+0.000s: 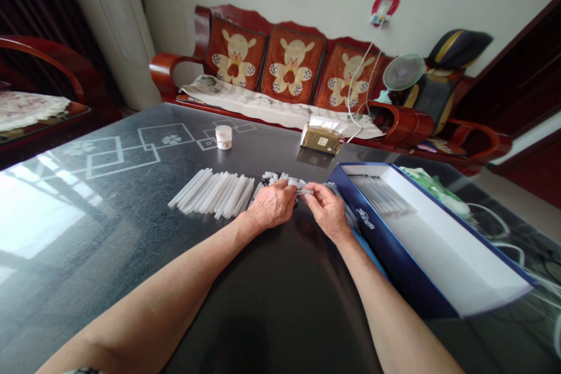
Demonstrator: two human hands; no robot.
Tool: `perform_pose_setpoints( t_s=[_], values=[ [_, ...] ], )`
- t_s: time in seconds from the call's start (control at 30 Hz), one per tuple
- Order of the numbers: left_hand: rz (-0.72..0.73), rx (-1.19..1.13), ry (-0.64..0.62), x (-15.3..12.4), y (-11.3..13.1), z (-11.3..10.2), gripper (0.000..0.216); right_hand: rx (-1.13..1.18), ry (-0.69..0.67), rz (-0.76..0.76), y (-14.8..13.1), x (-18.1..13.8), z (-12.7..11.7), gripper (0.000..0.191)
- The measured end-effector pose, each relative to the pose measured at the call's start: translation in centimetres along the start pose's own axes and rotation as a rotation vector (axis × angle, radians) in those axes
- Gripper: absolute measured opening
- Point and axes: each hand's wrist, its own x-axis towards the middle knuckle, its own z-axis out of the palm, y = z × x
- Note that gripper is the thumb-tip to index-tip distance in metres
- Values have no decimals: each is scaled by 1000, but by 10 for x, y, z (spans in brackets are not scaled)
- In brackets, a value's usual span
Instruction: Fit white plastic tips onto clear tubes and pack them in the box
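Note:
Both hands are close together over a small pile of white and black plastic pieces [272,176] on the dark table. My right hand [328,210] pinches a small translucent plastic piece [304,191] between thumb and fingers. The other end of that piece points at my left hand [275,204], whose fingers are curled closed. What the left fingers hold is hidden behind the hand. Left of it lies a row of translucent white plastic tubes [213,191], side by side like pen barrels. Thin dark rods [337,191] lie between my right hand and the blue box.
The long blue box [421,239], white inside, stands at the right with a bundle of thin rods [380,194] in its far end. Behind are a lidded white jar [224,137] and a tissue pack [322,137]. A green-white bag [436,191] and white cables [511,245] lie beyond the box.

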Motion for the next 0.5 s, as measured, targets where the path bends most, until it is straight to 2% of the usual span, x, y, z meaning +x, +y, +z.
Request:
perform_pose_setpoints(
  t_s=[0.13,0.3,0.5],
  values=[
    [39,-66,18,0,0,-2,29,-48,-22,48,-10,3,-5,24],
    [112,-138,77,2,-1,-1,25,5,-45,73,-19,4,-9,26],
    [59,-108,74,2,-1,-1,27,-20,-75,63,-16,3,-13,26]
  ],
)
